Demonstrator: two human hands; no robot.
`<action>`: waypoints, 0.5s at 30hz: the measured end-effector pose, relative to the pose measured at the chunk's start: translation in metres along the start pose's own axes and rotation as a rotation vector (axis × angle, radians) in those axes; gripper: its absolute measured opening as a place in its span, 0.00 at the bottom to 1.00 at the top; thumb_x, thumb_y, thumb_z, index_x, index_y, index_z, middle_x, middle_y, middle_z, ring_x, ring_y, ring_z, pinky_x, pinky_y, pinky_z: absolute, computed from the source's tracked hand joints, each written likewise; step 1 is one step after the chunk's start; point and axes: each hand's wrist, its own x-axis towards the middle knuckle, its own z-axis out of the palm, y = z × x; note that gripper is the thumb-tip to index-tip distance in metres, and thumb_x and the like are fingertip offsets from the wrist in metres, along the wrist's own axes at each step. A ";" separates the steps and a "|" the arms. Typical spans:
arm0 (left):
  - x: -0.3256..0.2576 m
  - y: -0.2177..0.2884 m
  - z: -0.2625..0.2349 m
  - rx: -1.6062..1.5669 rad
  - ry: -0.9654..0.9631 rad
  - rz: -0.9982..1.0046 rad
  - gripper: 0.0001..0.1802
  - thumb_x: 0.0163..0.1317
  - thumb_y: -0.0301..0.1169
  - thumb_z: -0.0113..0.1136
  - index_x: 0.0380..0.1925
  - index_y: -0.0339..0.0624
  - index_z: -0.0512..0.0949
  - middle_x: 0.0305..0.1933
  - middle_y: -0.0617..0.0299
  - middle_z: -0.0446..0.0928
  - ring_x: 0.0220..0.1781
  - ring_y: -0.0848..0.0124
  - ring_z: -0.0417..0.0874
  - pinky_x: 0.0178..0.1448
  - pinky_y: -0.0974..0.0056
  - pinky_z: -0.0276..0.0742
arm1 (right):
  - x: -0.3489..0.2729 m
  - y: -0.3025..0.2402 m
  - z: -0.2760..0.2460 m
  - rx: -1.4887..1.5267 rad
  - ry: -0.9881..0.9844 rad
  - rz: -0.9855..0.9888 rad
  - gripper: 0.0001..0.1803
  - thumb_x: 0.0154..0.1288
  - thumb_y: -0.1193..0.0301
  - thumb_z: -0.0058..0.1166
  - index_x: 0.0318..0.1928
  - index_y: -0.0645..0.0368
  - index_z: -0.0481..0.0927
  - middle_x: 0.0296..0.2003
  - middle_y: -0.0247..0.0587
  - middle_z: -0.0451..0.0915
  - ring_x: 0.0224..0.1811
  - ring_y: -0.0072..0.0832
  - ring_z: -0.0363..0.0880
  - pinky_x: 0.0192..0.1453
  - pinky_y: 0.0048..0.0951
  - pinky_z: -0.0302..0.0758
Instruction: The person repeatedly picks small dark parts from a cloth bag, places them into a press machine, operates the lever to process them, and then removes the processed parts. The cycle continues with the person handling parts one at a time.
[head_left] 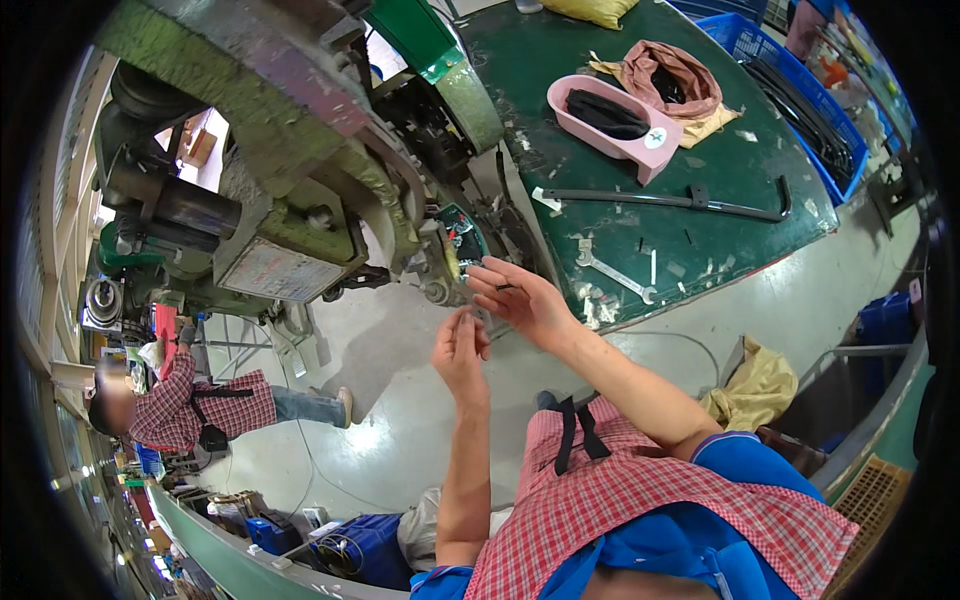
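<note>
My left hand [462,350] is raised close to the green machine [290,180], its fingertips pinched together. Whatever they may hold is too small to make out. Beside it, slightly higher and to the right, my right hand [522,303] has its fingers stretched out and a dark band around one of them. The fingertips of both hands are near each other, by a small tray [462,235] of little parts on the machine. To the right, an open-ended wrench [615,272] lies on the green table [560,240], below a black bent rod [640,198].
On the table stand a pink scoop-shaped container [655,150] with black pieces and a rolled-down sack [690,75]. A blue crate [850,150] with long black parts adjoins it. At left a person [200,400] in a checked apron stands. A yellowish sack [755,385] lies on the floor.
</note>
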 end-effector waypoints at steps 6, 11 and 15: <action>0.006 -0.021 0.025 0.346 -0.150 0.259 0.08 0.63 0.23 0.52 0.42 0.35 0.74 0.33 0.66 0.74 0.28 0.81 0.71 0.30 0.75 0.67 | -0.007 0.000 -0.018 -0.063 -0.083 0.041 0.33 0.71 0.49 0.31 0.63 0.63 0.60 0.61 0.47 0.65 0.61 0.34 0.64 0.67 0.36 0.58; 0.008 -0.028 0.015 0.529 -0.231 0.324 0.10 0.61 0.20 0.53 0.43 0.36 0.73 0.37 0.64 0.76 0.36 0.78 0.75 0.39 0.73 0.72 | -0.019 0.005 -0.004 -0.100 -0.037 0.083 0.38 0.70 0.43 0.26 0.65 0.63 0.55 0.61 0.48 0.65 0.59 0.34 0.65 0.68 0.36 0.57; 0.003 -0.023 0.003 0.467 -0.243 0.305 0.08 0.58 0.22 0.56 0.39 0.37 0.74 0.35 0.63 0.75 0.33 0.75 0.73 0.39 0.71 0.71 | -0.026 0.023 -0.006 -0.109 -0.014 0.038 0.39 0.70 0.43 0.24 0.66 0.63 0.53 0.62 0.48 0.64 0.60 0.35 0.64 0.68 0.36 0.57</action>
